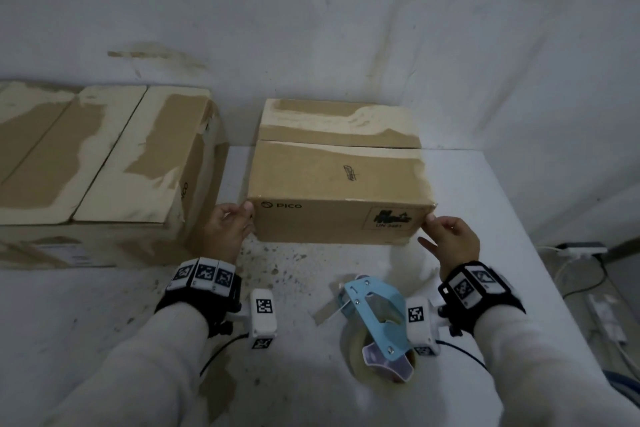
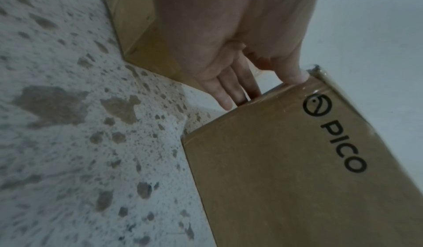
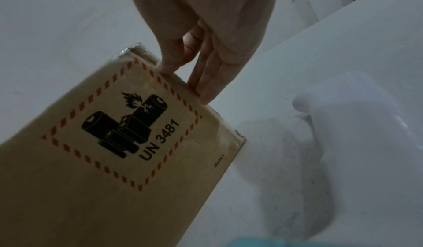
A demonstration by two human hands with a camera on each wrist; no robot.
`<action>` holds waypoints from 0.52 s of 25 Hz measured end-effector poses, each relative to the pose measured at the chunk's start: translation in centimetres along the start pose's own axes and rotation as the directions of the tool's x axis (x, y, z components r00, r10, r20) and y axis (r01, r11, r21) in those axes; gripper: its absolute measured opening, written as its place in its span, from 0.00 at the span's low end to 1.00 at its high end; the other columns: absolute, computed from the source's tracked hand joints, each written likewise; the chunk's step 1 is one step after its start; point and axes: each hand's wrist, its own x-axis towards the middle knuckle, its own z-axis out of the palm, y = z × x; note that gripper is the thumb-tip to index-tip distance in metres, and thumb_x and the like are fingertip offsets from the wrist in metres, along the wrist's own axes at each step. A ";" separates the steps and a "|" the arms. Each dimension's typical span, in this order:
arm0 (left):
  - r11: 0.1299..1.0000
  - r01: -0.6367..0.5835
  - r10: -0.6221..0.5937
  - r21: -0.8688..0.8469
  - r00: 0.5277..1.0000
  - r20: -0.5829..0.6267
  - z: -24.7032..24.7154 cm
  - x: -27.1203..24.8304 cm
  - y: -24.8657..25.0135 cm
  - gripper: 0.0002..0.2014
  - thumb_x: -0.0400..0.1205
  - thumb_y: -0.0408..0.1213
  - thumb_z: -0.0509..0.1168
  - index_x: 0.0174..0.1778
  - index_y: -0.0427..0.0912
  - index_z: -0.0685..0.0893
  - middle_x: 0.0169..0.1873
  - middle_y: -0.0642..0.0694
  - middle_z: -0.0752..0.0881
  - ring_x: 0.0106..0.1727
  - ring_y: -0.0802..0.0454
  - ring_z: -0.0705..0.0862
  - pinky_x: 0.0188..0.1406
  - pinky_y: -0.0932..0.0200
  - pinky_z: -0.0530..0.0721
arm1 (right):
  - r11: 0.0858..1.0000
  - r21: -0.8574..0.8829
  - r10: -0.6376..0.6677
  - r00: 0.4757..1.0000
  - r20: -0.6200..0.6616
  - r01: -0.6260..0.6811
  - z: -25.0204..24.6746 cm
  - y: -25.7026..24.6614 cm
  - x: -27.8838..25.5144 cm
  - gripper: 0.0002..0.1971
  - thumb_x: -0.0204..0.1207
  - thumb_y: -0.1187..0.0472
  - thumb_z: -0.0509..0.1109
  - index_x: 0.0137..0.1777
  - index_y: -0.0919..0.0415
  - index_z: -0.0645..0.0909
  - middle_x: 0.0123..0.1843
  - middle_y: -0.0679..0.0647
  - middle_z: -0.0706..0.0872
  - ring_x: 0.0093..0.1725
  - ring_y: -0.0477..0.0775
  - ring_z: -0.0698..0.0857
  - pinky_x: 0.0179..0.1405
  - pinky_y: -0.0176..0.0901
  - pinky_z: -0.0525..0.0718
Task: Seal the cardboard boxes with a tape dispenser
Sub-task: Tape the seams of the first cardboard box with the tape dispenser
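Tape dispenser (image 1: pixel 375 319) nearside of box (image 1: pixel 337 184)

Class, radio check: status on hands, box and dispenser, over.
Left hand and right hand on the box's near corners, fingers straight. Flaps closed, seam looks untaped. Dispenser idle on the table, nearer than the box. Nothing blocking.
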 end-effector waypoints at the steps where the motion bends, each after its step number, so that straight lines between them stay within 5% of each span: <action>1: 1.000 -0.016 0.016 0.009 1.000 -0.005 0.0 0.0 -0.1 0.04 0.82 0.33 0.65 0.42 0.43 0.77 0.34 0.45 0.82 0.34 0.57 0.80 0.32 0.70 0.83 | 1.000 -0.012 -0.013 1.000 -0.005 0.013 0.1 0.1 0.0 0.10 0.76 0.66 0.70 0.34 0.61 0.77 0.42 0.62 0.83 0.48 0.60 0.83 0.48 0.54 0.87; 7: 0.994 -0.102 0.107 0.047 0.986 -0.129 1.1 -1.4 0.2 0.14 0.80 0.35 0.67 0.61 0.37 0.78 0.39 0.47 0.84 0.41 0.51 0.82 0.47 0.56 0.83 | 0.986 -0.147 -0.091 0.995 -0.041 0.084 0.5 0.3 0.0 0.06 0.77 0.66 0.69 0.38 0.60 0.81 0.46 0.65 0.85 0.47 0.61 0.84 0.51 0.62 0.87; 10: 0.988 -0.140 0.148 0.057 0.971 -0.185 1.5 -2.4 0.6 0.14 0.79 0.35 0.68 0.58 0.40 0.73 0.39 0.46 0.84 0.41 0.52 0.84 0.52 0.52 0.84 | 0.966 -0.235 -0.124 0.990 -0.072 0.104 0.8 0.5 -0.2 0.03 0.76 0.61 0.69 0.44 0.60 0.81 0.42 0.60 0.86 0.40 0.57 0.85 0.53 0.66 0.86; 13: 0.977 -0.160 0.185 0.144 0.964 -0.188 1.7 -2.7 0.7 0.09 0.81 0.36 0.67 0.56 0.40 0.82 0.45 0.39 0.88 0.47 0.46 0.86 0.54 0.51 0.85 | 0.953 -0.290 -0.121 0.988 -0.092 0.089 1.1 0.1 -0.7 0.07 0.72 0.55 0.68 0.43 0.59 0.82 0.42 0.56 0.87 0.48 0.60 0.85 0.56 0.66 0.84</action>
